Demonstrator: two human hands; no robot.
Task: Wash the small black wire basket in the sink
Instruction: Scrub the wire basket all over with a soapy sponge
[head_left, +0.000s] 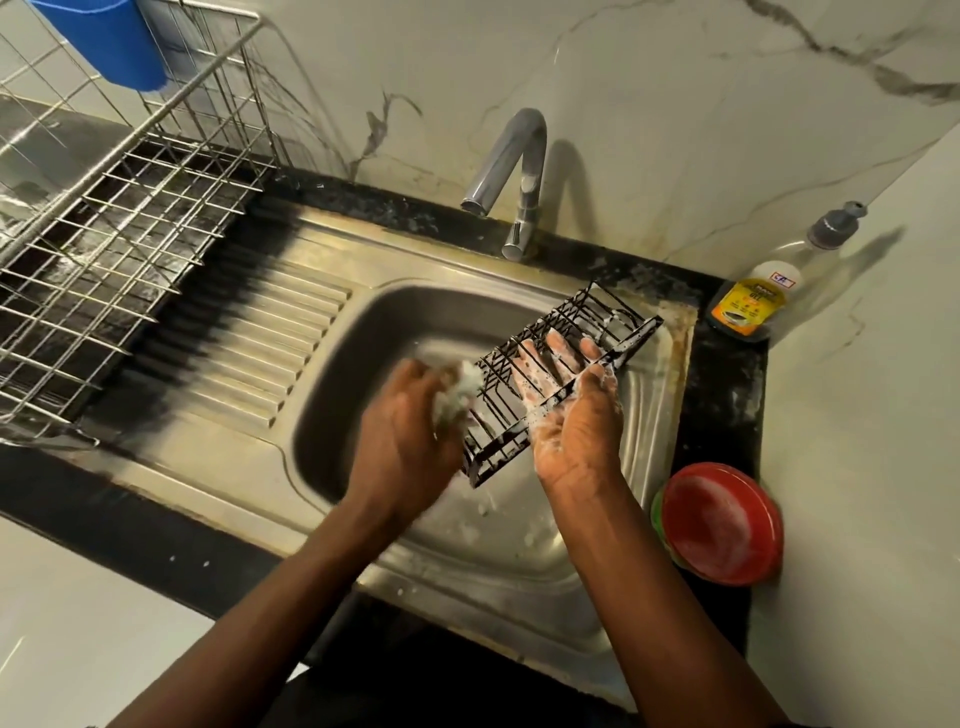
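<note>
Right hand (574, 415) grips tilted, suds-flecked black wire basket (556, 384); left hand (410, 431) clutches scrubber (460, 392).

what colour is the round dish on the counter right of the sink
Red, with a green edge showing at its left side; the round dish shows in the head view, soapy on top.

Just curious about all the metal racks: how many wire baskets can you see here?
2. The small black wire basket is held over the sink by the right hand; a large silver wire basket sits far left. None seem hidden.
</note>
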